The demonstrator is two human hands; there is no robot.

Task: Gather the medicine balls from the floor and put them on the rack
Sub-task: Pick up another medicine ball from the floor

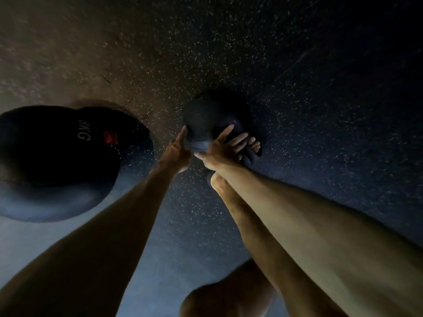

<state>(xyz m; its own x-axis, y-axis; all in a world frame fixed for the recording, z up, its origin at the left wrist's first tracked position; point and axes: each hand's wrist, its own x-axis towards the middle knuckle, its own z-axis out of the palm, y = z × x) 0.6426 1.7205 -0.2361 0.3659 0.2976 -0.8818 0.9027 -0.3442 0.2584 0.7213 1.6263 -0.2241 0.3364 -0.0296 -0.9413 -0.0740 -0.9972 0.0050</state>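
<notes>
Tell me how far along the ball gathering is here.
Nothing visibly done: no rack in view. In hand: left hand and right hand are closing on the smaller dark ball, apparently still on the speckled floor. Left: the large ball beside it.

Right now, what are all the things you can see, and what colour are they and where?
Small medicine ball: one, dark, on the floor at the middle of the picture, between both hands.
Large medicine ball: one, black with pale lettering and a red patch, on the floor at the left.
Floor: one, dark with pale speckles, filling the whole view.
Rack: none in view.
Left hand: one, open, flat against the small ball's left side.
Right hand: one, fingers spread open on the small ball's right side.
Bare foot: toes show just right of the small ball; the leg runs to the lower right.
</notes>
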